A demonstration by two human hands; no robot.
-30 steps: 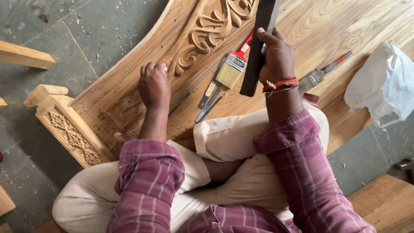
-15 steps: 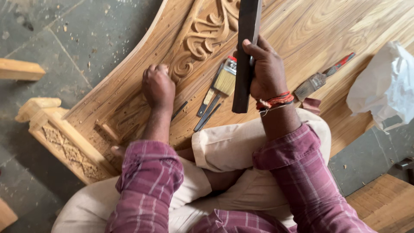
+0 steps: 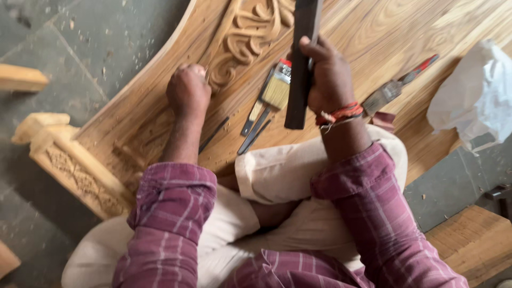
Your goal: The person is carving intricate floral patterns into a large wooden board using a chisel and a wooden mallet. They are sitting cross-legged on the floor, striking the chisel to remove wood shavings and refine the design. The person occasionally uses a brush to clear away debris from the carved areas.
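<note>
Mostly filling the upper frame: carved wooden panel (image 3: 373, 32), pale, scrollwork cut off at top edge. Dark flat bar (image 3: 301, 64), upper centre, top cropped, gripped upright by right hand (image 3: 330, 74). Left hand (image 3: 188, 92) fisted on carving; what it holds is hidden.

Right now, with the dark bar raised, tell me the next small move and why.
Probably bring the dark bar down onto the tool clenched in the left hand. The right hand holds the bar upright above the carved panel, while the left fist rests at the carving's edge; the tool's tip is hidden.
</note>
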